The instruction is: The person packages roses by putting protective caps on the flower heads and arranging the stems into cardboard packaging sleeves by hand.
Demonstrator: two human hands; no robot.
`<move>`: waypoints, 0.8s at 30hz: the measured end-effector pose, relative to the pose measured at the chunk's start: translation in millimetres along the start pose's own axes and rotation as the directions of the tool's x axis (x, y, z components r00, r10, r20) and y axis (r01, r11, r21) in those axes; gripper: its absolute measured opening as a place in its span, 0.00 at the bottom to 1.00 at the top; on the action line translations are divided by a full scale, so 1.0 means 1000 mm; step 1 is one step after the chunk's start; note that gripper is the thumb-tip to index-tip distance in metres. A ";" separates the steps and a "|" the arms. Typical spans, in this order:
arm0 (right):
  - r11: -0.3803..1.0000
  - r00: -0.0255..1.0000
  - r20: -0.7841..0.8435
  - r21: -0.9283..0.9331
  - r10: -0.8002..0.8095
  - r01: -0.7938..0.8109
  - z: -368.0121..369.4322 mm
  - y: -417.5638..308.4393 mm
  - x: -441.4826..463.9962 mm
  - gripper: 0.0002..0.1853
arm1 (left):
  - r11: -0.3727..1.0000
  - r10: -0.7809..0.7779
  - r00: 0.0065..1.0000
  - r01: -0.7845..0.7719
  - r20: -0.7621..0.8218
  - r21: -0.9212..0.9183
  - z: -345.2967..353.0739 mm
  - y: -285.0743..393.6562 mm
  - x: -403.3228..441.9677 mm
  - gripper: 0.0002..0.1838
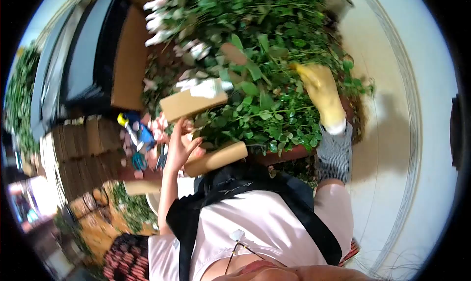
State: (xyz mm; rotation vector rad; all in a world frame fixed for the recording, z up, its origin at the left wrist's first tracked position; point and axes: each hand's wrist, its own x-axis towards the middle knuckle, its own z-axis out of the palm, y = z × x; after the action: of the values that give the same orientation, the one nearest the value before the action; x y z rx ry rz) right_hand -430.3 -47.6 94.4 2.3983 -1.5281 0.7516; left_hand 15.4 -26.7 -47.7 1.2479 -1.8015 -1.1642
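My left hand [181, 146] is bare, with the thumb spread from the fingers. It is beside pale pink roses [197, 152] and the lower edge of a cardboard-wrapped bundle [196, 104]. A rolled cardboard wrap [218, 159] lies just below that hand. My right hand [319, 87], in a yellow rubber glove with a striped sleeve above, reaches over leafy green stems [279, 116]. Its fingers are pressed together among the leaves; blur hides what is between them. White wrapping [211, 88] sits on the cardboard bundle.
A large heap of leafy stems [255, 11] covers the far side, with white-wrapped flower heads [157, 23] at left. Blue-handled scissors [140, 160] and petals lie left. Stacked flat cardboard [81, 151] and big boxes [93, 55] stand further left. A pale wall [387, 148] borders the right.
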 end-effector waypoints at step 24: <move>0.728 0.712 0.596 0.290 0.371 -0.622 0.090 -0.111 -0.067 0.23 | 0.352 -0.673 0.664 0.675 -0.326 0.649 -0.092 -0.038 -0.132 0.31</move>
State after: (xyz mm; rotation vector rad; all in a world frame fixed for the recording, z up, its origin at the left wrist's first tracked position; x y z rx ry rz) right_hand -326.1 16.9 -5.2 2.6648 -2.5880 0.6779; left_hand 153.8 63.8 -49.1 2.6954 -1.8328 -0.7598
